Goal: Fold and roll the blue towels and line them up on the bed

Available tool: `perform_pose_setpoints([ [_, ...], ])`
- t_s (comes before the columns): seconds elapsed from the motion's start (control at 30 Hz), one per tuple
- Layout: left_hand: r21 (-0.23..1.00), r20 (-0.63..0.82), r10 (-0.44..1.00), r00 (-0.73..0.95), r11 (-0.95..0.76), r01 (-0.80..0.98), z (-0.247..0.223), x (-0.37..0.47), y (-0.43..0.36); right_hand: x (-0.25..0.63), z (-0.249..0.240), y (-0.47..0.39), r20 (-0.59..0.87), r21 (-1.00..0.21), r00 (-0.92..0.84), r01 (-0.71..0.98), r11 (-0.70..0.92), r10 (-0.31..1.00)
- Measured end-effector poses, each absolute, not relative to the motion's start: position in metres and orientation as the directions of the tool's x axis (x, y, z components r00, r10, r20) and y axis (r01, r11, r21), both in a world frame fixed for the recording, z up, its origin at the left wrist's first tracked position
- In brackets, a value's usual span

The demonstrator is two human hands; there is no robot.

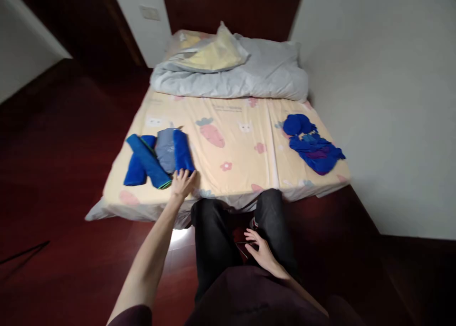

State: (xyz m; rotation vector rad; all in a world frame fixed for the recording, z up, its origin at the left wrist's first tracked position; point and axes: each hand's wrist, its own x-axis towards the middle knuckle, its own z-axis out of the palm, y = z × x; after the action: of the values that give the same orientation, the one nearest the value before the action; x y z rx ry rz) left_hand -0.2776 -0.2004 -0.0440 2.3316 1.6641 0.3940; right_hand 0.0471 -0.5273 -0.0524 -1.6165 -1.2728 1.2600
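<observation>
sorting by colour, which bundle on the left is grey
The grey bundle between the crossed pair and the blue bundle at the left hand; the other three are much bluer.

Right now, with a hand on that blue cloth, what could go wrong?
The left hand is at the near end of the blue cloth; a push might shove it into the gray cloth right beside it.

The green-edged roll lies slantwise across another blue roll, so a bump could tip or turn it.

The loose blue pile lies near the side of the bed, so a tug might drag part of it over.
</observation>
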Motion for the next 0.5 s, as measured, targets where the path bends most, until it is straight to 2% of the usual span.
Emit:
perform_pose_setpoints([
  [0.17, 0.032, -0.015, 0.928, 0.371, -0.371, 0.928, -0.026, -0.283, -0.206, 0.082, -0.037, -0.52, -0.255, -0.951, 0.122, 0.147, -0.272, 0.959],
  [0.33, -0.229, -0.052, 0.942, 0.333, -0.335, 0.914, -0.009, -0.271, -0.216, 0.13, -0.029, -0.491, -0.146, -0.974, 0.141, 0.154, -0.167, 0.979],
  [0.4, -0.242, -0.046, 0.944, 0.326, -0.327, 0.914, 0.004, -0.257, -0.223, 0.162, -0.03, -0.477, -0.098, -0.975, 0.194, 0.177, -0.134, 0.976],
  [0.5, -0.108, 0.08, 0.932, 0.355, -0.346, 0.932, 0.046, -0.227, -0.244, 0.232, -0.034, -0.449, -0.08, -0.972, 0.371, 0.177, -0.155, 0.925],
])
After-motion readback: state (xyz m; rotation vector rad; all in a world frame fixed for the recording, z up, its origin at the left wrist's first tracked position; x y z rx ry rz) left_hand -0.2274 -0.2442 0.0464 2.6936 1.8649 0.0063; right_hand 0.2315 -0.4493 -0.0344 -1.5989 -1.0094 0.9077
